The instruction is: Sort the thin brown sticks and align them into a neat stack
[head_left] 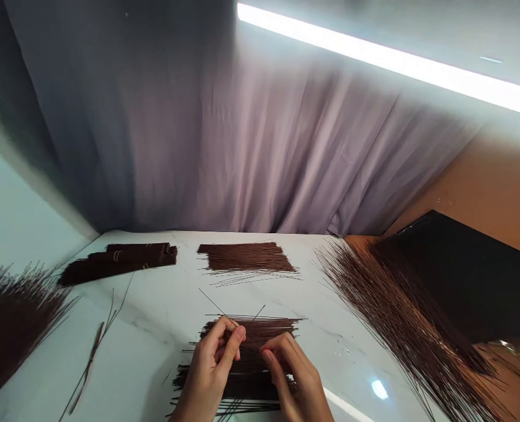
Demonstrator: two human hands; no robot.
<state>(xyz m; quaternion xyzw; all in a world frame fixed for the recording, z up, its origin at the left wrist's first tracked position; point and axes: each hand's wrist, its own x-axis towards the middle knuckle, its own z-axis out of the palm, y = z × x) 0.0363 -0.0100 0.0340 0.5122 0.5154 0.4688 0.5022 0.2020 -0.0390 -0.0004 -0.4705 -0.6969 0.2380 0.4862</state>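
1. Working nearest first: the near-black stack of thin sticks (247,387) lies under the hands; wrists are best carried just above it so sleeves or palms don't drag the ends.
2. L hand (211,357): thumb + index closed on a thin dark-brown strand (212,301), its free end pointing up & away. A light pinch nr the working pt should stop it rolling w/o kinking it.
3. R hand (299,372): thumb + index tips together, apparently on a fine strand spanning btwn the hands; exact contact too small to confirm. Small, even finger moves suit such thin stock.
4. The held strand is over the reddish-brown stick pile (277,328); lifting slightly clear of it would help tell held pcs from loose ones & avoid snags.
5. Farther off, the flat brown stick pile (246,258) lies on the white marbled tabletop (154,305); its stray nr-edge sticks are best left unbumped.
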